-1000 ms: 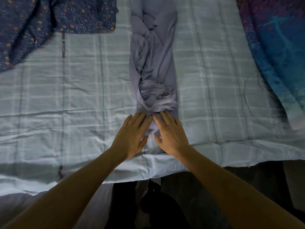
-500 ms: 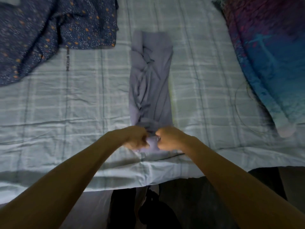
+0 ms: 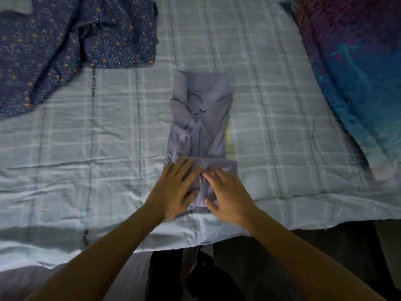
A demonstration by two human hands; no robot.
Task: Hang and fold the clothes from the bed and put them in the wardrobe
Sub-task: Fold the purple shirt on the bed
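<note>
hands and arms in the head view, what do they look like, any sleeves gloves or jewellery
Both are bare: no gloves on the left hand or the right hand, no sleeves on either forearm as far as the frame shows. No watch or bracelet at the wrists; no ring shows, though the right hand's fingers are motion-blurred.

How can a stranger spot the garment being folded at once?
Find the pale checked bed sheet. At its middle, by the near edge, lies a narrow lilac garment, pressed by the left hand and right hand. It is plain; the dotted navy cloth far left and blue-purple cloth right are patterned.
</note>
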